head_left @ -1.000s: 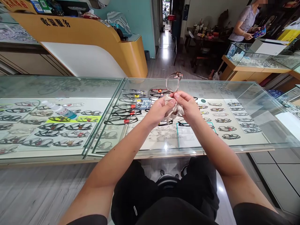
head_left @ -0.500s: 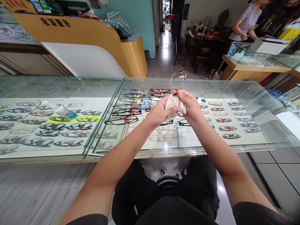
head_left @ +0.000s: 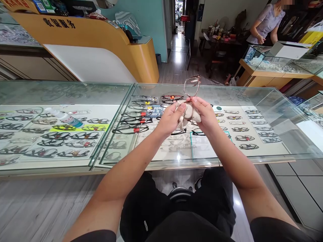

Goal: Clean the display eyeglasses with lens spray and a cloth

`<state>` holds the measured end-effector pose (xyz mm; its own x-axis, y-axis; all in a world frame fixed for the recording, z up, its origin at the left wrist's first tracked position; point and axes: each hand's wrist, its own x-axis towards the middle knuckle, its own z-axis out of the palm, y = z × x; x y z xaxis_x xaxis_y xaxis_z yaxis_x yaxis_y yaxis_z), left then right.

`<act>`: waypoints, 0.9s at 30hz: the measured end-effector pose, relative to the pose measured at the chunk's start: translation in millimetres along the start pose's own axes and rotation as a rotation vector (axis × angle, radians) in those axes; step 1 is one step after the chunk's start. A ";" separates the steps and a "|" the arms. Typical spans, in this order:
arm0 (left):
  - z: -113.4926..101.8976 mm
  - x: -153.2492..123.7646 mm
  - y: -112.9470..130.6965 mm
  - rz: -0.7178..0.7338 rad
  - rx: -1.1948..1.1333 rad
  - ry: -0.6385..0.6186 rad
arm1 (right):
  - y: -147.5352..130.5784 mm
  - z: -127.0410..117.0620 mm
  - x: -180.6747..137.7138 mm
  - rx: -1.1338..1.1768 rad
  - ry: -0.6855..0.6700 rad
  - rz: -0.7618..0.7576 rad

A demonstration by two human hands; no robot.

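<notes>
From where I stand, both of the person's hands are up over the glass counter (head_left: pixel 254 95), close together and busy with one pair of glasses (head_left: pixel 192 86). The right hand (head_left: pixel 206 112) has thumb and fingers pinched on the frame near its middle, so one lens stands up clear above the knuckles, beyond the counter's far edge from this angle. The left hand (head_left: pixel 169 119) is clamped on a pale cloth (head_left: pixel 195 115), thumb pressed on top, and the cloth bunches around the lower part of the glasses — how much of the other lens it covers, I can't tell. A corner of it dangles below the left thumb. Under the hands, rows of spectacle frames (head_left: pixel 133 129) lie inside the case, several with red tags, beside some printed lettering. Off to the left, well apart from the hands, a spray bottle (head_left: pixel 64 118) with blue liquid lies tilted across the neighbouring display case (head_left: pixel 108 92). Behind that runs an orange-yellow desk (head_left: pixel 101 32). At the upper right, a co-worker (head_left: pixel 267 25) in a light top stands by a white box (head_left: pixel 289 50) — head bent, hands low.
</notes>
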<state>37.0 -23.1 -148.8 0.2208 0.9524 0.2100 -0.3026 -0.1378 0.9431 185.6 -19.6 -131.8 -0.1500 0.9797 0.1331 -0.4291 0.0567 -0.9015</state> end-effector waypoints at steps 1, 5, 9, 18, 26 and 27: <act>-0.6 -0.6 1.4 0.004 0.010 -0.019 | -0.7 -1.7 0.7 -0.001 0.004 -0.003; -4.9 -1.4 6.1 0.023 0.055 -0.119 | -2.3 -7.7 4.1 0.039 0.004 -0.003; -8.4 -0.7 5.4 0.024 0.090 -0.162 | 0.5 -8.0 5.9 0.114 -0.018 0.004; -1.0 -4.2 -4.1 0.065 0.071 0.011 | 10.0 6.9 -0.4 0.144 -0.026 0.027; 0.9 -0.6 -4.1 0.156 0.044 0.138 | 8.1 10.7 -7.7 0.154 -0.055 0.036; 0.0 -0.6 -3.8 0.139 0.040 0.109 | 7.0 9.0 -6.9 0.157 -0.059 0.040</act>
<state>38.0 -23.2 -152.5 0.0767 0.9471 0.3117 -0.2852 -0.2787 0.9170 175.6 -27.7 -135.3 -0.2195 0.9674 0.1265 -0.5548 -0.0171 -0.8318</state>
